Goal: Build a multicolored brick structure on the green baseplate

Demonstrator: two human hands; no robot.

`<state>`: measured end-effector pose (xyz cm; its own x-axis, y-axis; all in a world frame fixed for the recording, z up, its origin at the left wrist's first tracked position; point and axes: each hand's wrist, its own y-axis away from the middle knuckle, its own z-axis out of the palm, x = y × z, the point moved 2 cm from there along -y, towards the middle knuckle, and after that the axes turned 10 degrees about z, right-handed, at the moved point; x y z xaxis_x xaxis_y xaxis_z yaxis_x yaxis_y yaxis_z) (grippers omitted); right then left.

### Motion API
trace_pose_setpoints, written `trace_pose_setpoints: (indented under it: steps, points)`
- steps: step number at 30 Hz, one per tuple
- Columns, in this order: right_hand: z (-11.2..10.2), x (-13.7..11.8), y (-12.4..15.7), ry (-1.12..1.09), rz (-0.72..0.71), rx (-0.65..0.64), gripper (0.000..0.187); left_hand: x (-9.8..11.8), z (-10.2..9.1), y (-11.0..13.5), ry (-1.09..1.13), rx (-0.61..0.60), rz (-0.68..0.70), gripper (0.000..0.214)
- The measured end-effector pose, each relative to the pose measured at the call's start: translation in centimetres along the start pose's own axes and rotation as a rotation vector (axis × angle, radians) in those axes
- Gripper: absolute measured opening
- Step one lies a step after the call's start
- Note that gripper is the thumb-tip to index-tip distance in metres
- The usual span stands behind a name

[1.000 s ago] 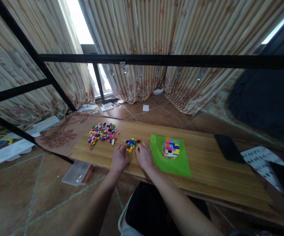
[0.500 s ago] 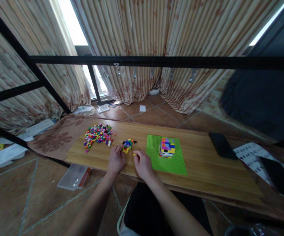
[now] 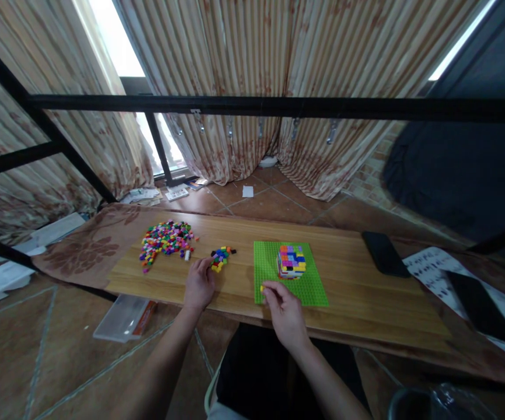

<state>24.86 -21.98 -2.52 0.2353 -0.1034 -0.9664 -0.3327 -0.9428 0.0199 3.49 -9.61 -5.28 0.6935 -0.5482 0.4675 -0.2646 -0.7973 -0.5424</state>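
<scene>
My right hand (image 3: 284, 310) pinches a small yellow brick (image 3: 262, 288) over the near left corner of the green baseplate (image 3: 309, 289). A multicoloured block tower (image 3: 291, 261) stands in the middle of that plate. My left hand (image 3: 199, 284) rests on the wooden board (image 3: 366, 303), fingers curled, just beside a small cluster of bricks (image 3: 220, 257). Whether the left hand holds a brick is hidden. A larger pile of loose coloured bricks (image 3: 164, 239) lies further left.
A black phone (image 3: 379, 252) lies on the board at the right, with a printed sheet (image 3: 436, 268) and a dark flat device (image 3: 477, 306) beyond. A clear plastic box (image 3: 123, 318) sits on the tiled floor below. A black metal frame bar (image 3: 279, 106) crosses in front.
My right hand left the small cluster with a yellow brick and moved right to the baseplate's near corner. My left hand stayed by the cluster.
</scene>
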Motion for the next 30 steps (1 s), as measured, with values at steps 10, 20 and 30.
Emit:
trace_pose_setpoints:
  steps: [10,20,30]
  points:
    - [-8.1,1.1,-0.5,0.058,0.005,0.280,0.028,0.3,-0.3,-0.1,-0.003,-0.002,0.007,0.032]
    - [-10.0,0.9,-4.7,0.137,-0.264,0.334,0.021,0.3,-0.3,-0.2,-0.032,-0.006,-0.002,0.031]
    - [-9.7,1.3,-6.0,0.075,-0.203,0.238,0.018,0.1,-0.2,-0.2,-0.032,-0.014,-0.004,0.030]
